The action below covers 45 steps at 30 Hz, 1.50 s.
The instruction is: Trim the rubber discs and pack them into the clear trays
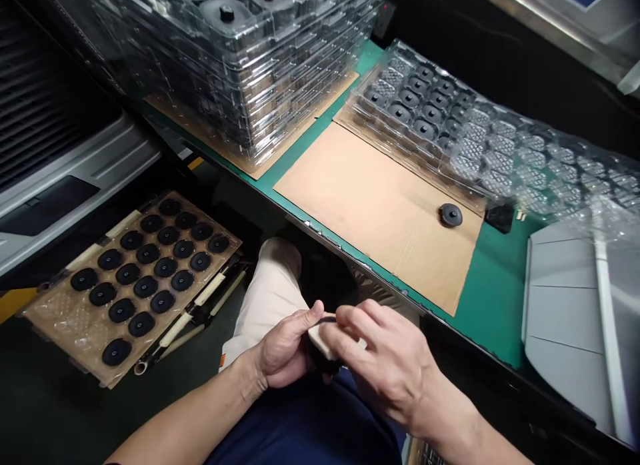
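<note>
While both hands meet close to the body, below the near edge of the green tabletop (500, 298), the left hand (287, 352) cups a dark piece (326, 365), its fingers curled underneath and its thumb raised along the upper edge. The right hand (387, 358) comes in from the other side, its bent fingers gripping a pale pad (321, 340) and pressing it on the dark piece. The pad thus lies between the right fingertips and the dark piece, just beside the left thumb. Most of the dark piece is hidden by the fingers, so its full shape cannot be told.

On the tabletop, well apart from the hands, a black disc (451, 215) with a raised knob rests near the right end of a cardboard sheet (370, 192). Beyond the sheet stands a clear tray (400, 128) partly filled with similar black parts; to its left rises a stack of clear trays (255, 85). Low on the left, beside the person's knee, another tray (65, 318) carries rows of black discs (145, 286).
</note>
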Each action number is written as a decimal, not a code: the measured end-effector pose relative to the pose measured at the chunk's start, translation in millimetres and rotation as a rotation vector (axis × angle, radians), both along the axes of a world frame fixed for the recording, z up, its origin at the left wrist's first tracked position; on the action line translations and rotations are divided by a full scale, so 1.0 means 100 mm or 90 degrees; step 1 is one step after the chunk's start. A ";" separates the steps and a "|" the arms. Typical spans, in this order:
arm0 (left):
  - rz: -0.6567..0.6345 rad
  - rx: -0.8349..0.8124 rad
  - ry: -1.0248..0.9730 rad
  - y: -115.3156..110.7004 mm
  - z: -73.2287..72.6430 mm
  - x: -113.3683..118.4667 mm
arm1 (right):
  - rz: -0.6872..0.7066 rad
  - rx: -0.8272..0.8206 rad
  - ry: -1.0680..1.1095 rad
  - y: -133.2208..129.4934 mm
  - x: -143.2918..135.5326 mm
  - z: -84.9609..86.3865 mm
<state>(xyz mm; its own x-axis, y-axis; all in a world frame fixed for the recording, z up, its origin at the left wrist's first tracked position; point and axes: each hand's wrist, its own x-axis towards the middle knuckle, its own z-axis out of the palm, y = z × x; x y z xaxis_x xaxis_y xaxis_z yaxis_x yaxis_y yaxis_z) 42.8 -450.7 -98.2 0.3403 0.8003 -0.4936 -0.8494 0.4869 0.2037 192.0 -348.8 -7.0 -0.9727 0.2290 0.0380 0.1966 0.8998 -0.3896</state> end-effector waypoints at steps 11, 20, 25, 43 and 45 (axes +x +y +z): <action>0.124 0.014 0.199 0.04 0.08 -0.04 | -0.235 -0.065 0.056 -0.14 0.08 -0.20; 0.081 0.034 -0.020 0.06 -0.02 0.01 | -0.055 0.048 0.033 0.06 -0.02 -0.06; 0.255 0.106 0.104 0.14 0.14 -0.14 | -0.293 -0.180 0.109 -0.08 0.03 -0.19; 0.233 0.073 0.141 0.17 0.14 -0.12 | -0.271 -0.093 0.079 0.04 -0.06 -0.06; 0.257 0.116 0.209 0.19 0.19 -0.13 | -0.303 -0.189 0.103 -0.04 -0.08 -0.04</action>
<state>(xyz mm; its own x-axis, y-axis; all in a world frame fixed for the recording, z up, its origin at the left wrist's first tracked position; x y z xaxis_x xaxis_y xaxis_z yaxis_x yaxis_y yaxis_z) 30.3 -431.7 -79.4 -0.1596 0.9177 -0.3637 -0.8386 0.0683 0.5404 184.0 -353.0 -10.7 -0.7469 0.6635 0.0447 0.4700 0.5743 -0.6703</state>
